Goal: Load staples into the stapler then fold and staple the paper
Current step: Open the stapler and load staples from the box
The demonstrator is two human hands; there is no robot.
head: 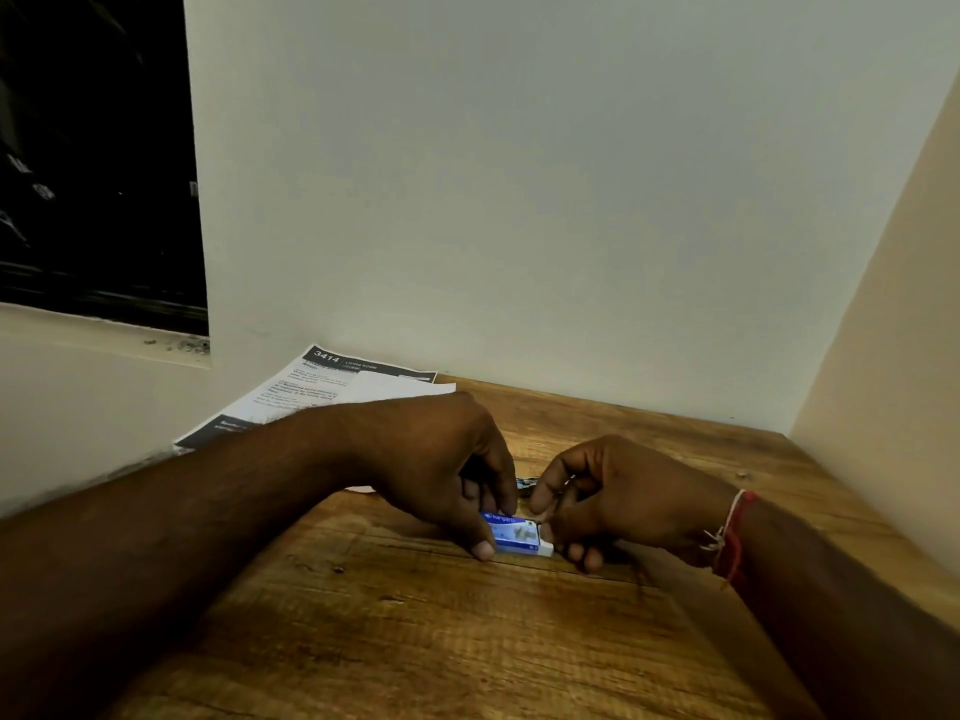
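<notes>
A small blue and white staple box (515, 534) lies on the wooden table (415, 626). My left hand (441, 465) grips its left end with thumb and fingers. My right hand (618, 498) pinches the box's right end, where a white inner tray shows slightly. A dark object (524, 483), perhaps the stapler, peeks out between my hands just behind the box; most of it is hidden. Printed paper sheets (332, 389) lie at the back left of the table, partly under my left forearm.
A plain wall rises right behind the table, and a side wall (883, 356) closes in on the right. A dark window (93, 158) with a ledge sits at the upper left. A red thread band circles my right wrist.
</notes>
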